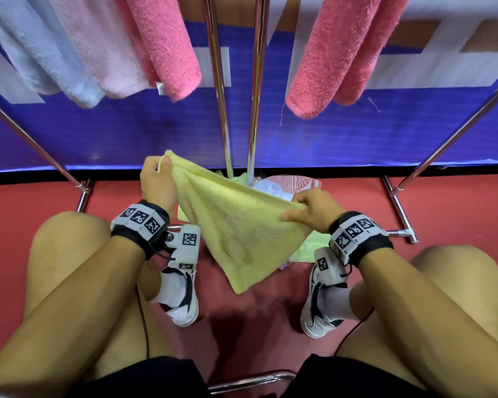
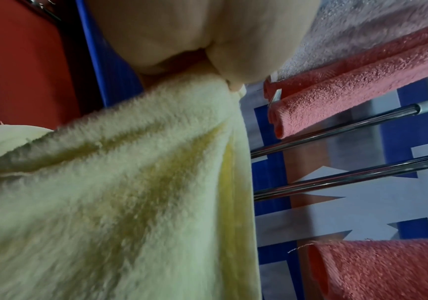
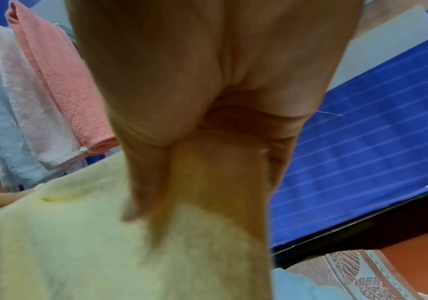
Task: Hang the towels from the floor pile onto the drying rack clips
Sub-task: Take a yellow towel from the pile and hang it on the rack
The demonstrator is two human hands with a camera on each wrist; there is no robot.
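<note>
A yellow towel (image 1: 236,228) hangs stretched between both hands above the red floor. My left hand (image 1: 157,179) pinches its far left corner; in the left wrist view that hand (image 2: 217,60) grips the bunched yellow towel (image 2: 120,182). My right hand (image 1: 314,209) pinches the towel's right corner; in the right wrist view the thumb of that hand (image 3: 207,162) presses down on the yellow towel (image 3: 79,233). The floor pile (image 1: 282,182) of patterned, white and green towels lies just behind the yellow one, partly hidden by it.
Two chrome rack poles (image 1: 253,90) rise in the middle. Light blue (image 1: 55,61), pale pink (image 1: 104,53) and coral towels (image 1: 167,50) hang at upper left, another coral towel (image 1: 331,56) at upper right. Slanted rack legs (image 1: 457,133) flank the pile. My knees and shoes frame the floor.
</note>
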